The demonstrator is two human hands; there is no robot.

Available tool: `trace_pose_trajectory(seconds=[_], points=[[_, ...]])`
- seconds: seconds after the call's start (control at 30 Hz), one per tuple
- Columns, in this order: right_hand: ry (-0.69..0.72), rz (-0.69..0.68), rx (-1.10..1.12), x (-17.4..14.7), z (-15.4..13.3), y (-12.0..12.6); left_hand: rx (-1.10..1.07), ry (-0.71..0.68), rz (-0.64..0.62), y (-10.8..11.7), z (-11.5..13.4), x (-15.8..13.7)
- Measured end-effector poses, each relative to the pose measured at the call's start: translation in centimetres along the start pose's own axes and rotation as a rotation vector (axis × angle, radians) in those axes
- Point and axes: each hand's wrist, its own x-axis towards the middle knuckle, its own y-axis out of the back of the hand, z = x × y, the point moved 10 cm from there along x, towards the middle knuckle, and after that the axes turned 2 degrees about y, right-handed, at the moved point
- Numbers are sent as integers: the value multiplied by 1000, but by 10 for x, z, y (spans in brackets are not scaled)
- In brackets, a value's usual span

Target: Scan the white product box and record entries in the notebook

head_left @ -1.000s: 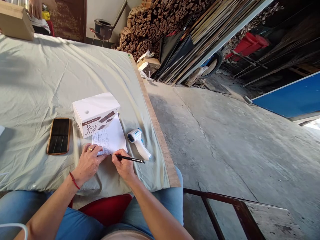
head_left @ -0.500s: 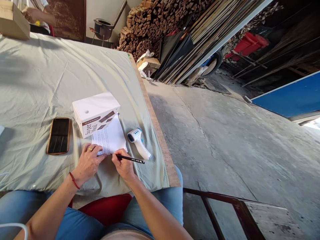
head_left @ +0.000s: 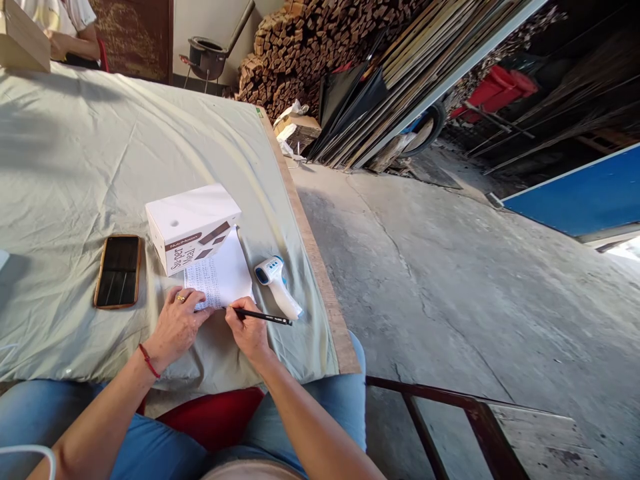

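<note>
My right hand [head_left: 249, 331] grips a black pen [head_left: 267, 317], its tip end at the lower edge of a white sheet of paper [head_left: 231, 267]. Rows of small dark writing cover the paper's left part. With fingers outstretched, my left hand [head_left: 179, 321] rests on the sheet's lower left corner; a ring and a red wrist cord show on it. A white box [head_left: 193, 223] with brown print stands on the upper part of the paper and hides it. Just right of the sheet lies a white and blue infrared thermometer [head_left: 279, 287].
A phone [head_left: 118, 272] in a brown case lies left of the box on the cloth-covered table [head_left: 125, 153]. The table's wooden edge [head_left: 320, 293] runs along the right. A cardboard box [head_left: 25, 43] stands far left, near another person's arm [head_left: 80, 47]. Firewood is stacked behind.
My right hand and the pen have shifted slightly to the right along the paper's lower edge. At the far left, the other person's arm and the cardboard box have moved left.
</note>
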Motion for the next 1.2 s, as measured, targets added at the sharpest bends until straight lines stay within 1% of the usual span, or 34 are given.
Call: trace_pose_trajectory(seconds=[0.1,0.17,0.33,0.47,0.53,0.63,0.7,0.77,0.83,0.9,0.97,1.1,1.2], points=[[8,-17,-7,0,0,-2,-4,2,-3,-1,0,0],[18,-3,-9,0,-1,-1,1,0,2,0,0,1],[61,103,-7,-5,-10,14,-28,-7,21,6,2,2],[149,93,-37,-6,-26,22,-93,11,-4,11,-6,2],[172,88,-31,-2,-30,25,-104,89,56,21,-21,1],[168,85,-13,10,-32,28,-126,259,272,46,-51,-4],[154,95,-1,20,-33,28,-168,335,418,60,-67,-11],[136,100,13,31,-33,27,-221,375,500,65,-77,-15],[121,77,12,41,-31,23,-263,379,501,61,-81,-16],[112,44,-2,49,-28,19,-287,364,468,55,-78,-14],[104,21,-19,56,-24,16,-281,361,471,52,-75,-14],[100,-29,-55,72,-19,15,-265,403,581,62,-79,-22],[133,-116,-120,76,-26,8,-337,457,624,65,-95,-25]])
